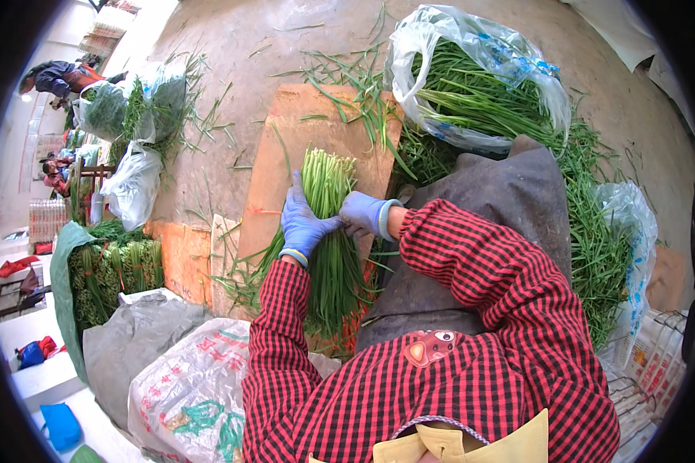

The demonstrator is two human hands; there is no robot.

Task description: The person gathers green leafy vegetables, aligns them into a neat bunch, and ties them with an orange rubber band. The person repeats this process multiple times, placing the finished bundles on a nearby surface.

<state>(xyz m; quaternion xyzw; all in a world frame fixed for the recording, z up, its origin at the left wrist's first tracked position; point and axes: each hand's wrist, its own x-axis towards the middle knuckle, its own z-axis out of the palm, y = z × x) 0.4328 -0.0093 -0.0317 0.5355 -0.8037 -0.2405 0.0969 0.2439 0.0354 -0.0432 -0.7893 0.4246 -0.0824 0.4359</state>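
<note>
A thick bunch of long green stalks, like garlic chives, lies over a wooden board, pale cut ends pointing away from me and leaves towards me. My left hand, in a blue glove, spreads its fingers and thumb over the bunch's left side and top. Against the bunch's right side is my right hand, also gloved, its fingers curled near my left thumb; whether it pinches a tie or stalks is hidden. Red strands show under the leaves near my lap. Loose leaves lie on the board's far end.
A clear plastic bag of loose greens stands at the far right, with more greens heaped beside my leg. Tied bunches stand stacked at left near a printed plastic sack. Filled bags and a person are farther left.
</note>
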